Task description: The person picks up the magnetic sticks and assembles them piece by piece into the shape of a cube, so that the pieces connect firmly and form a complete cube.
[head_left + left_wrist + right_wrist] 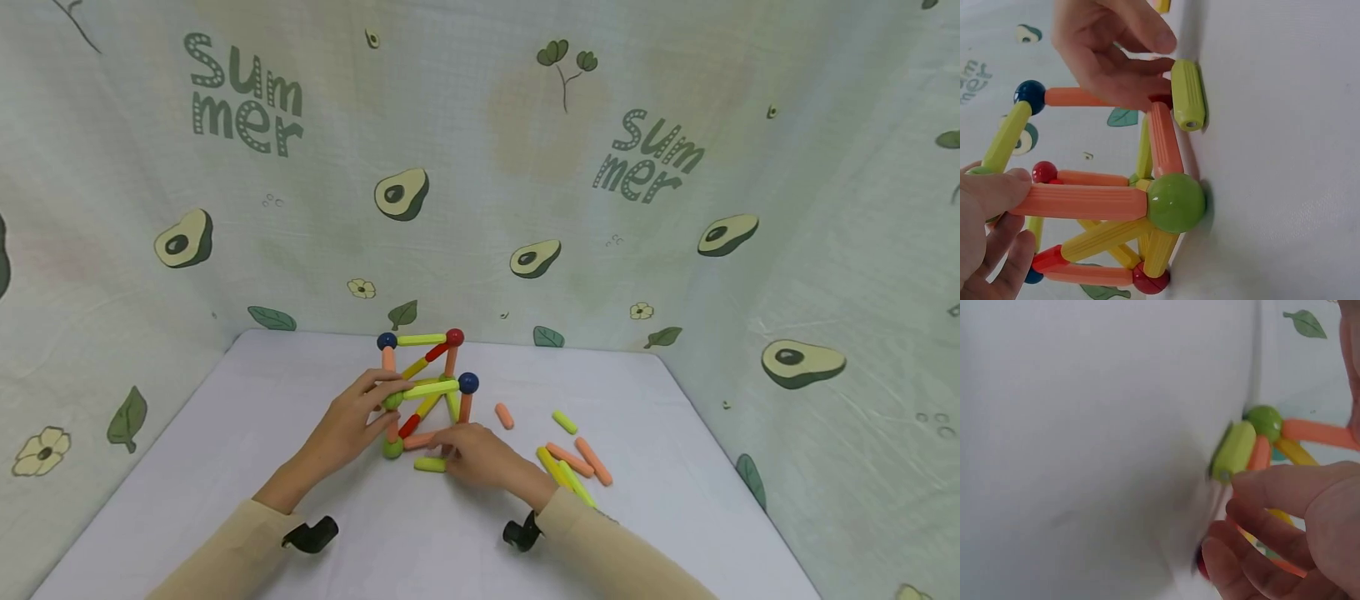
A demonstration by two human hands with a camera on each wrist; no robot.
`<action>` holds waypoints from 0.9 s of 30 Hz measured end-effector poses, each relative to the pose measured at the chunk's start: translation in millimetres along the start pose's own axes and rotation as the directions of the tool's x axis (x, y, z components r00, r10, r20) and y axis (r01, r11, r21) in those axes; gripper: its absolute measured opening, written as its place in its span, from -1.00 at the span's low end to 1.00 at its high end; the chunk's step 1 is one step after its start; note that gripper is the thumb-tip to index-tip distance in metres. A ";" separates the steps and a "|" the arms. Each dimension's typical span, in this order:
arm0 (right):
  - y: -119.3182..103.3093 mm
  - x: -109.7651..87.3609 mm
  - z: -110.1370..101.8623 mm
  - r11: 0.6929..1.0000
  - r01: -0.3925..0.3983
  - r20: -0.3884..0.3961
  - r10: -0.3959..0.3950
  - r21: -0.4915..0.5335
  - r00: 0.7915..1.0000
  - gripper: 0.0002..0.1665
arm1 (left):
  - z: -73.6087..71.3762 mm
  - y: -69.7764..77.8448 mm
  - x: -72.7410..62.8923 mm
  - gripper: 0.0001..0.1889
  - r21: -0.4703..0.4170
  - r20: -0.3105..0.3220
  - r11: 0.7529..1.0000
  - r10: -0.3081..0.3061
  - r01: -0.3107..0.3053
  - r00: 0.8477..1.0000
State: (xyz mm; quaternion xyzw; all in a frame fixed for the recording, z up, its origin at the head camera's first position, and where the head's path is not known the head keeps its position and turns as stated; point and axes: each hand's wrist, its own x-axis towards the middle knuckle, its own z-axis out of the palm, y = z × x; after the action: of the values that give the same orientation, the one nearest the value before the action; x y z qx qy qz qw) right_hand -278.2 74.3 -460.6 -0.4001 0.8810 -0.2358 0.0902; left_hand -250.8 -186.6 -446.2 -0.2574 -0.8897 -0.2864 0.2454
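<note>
A frame of coloured rods and balls (431,388) stands on the white table, with my left hand (352,419) at its near left side. In the left wrist view, my left thumb and fingers pinch the upper end of an upright orange rod (1088,201), by the light-green ball there. A larger green ball (1176,203) forms the bottom corner. Beside the base, my right hand (480,454) has bent fingers, its thumb apart from them. Close to its fingertips a short yellow-green rod (1188,95) lies on the table. A red ball (1202,562) is partly hidden behind those fingers.
Right of the frame lie loose rods: a short orange one (504,416), a short yellow-green one (565,422), long orange ones (594,461) and long yellow ones (576,485). A printed cloth (465,250) hangs behind the table.
</note>
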 end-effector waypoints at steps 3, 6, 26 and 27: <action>10.9 -12.4 -17.2 1.000 0.000 0.009 0.000 -0.002 1.000 -0.50 | -0.1 -0.6 0.3 -0.33 0.007 -0.005 1.000 0.013 -0.013 1.000; 26.8 -29.1 -38.0 0.999 -0.025 0.008 0.025 -0.048 1.000 -0.63 | 0.1 -0.7 0.9 -0.33 0.013 0.004 1.000 0.001 -0.001 1.000; 106.0 -103.6 -76.0 0.959 -0.227 0.028 0.235 -0.167 0.972 -0.83 | -0.4 -0.2 0.2 -0.35 -0.004 0.022 1.000 -0.016 0.016 1.000; 105.5 -103.1 -76.0 0.961 -0.219 0.023 0.226 -0.170 0.974 -0.82 | -0.1 -0.1 -0.1 -0.35 -0.002 0.021 1.000 -0.016 0.016 1.000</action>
State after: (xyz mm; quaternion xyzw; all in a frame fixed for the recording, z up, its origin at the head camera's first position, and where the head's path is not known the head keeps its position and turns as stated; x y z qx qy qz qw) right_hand -306.1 237.5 -448.9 -0.3097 0.9348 -0.1413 0.1008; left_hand -250.7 -186.8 -446.3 -0.2534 -0.8939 -0.2868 0.2335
